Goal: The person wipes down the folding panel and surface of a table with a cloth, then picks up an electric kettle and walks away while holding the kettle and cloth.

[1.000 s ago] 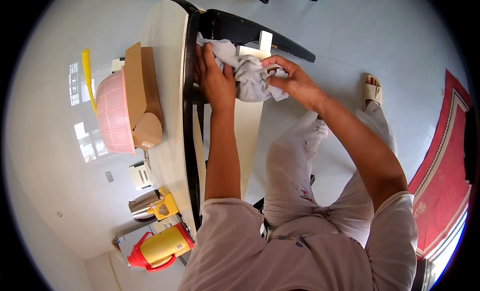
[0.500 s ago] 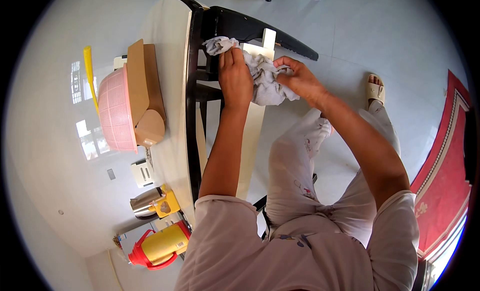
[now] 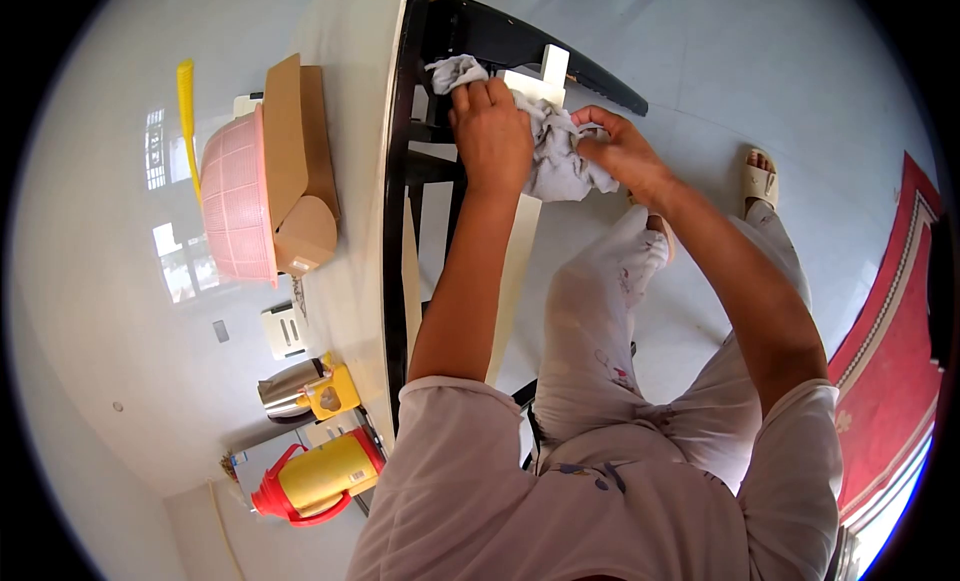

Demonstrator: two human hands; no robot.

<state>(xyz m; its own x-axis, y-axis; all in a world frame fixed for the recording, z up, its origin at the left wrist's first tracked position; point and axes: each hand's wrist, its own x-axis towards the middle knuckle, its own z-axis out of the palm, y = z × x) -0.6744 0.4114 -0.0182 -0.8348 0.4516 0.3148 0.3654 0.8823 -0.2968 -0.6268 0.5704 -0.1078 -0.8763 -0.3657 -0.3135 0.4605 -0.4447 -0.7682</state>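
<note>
A crumpled grey-white cloth lies bunched over a cream wooden piece beside the black table edge. My left hand has its fingers closed on the cloth, with a bundle of it sticking out past the fingertips. To the right, my right hand pinches the cloth's other side between thumb and fingers. Below the cloth a long cream board runs toward my lap. A black wooden chair part stands just beyond my hands.
On the table at left are a pink basket, a cardboard box, a yellow handle, a metal kettle and a yellow-red thermos. A red rug lies at right.
Both hands and the cloth have shifted right. My left hand came away from the table edge, and its fingers have closed around the cloth. The view has also shifted slightly.
</note>
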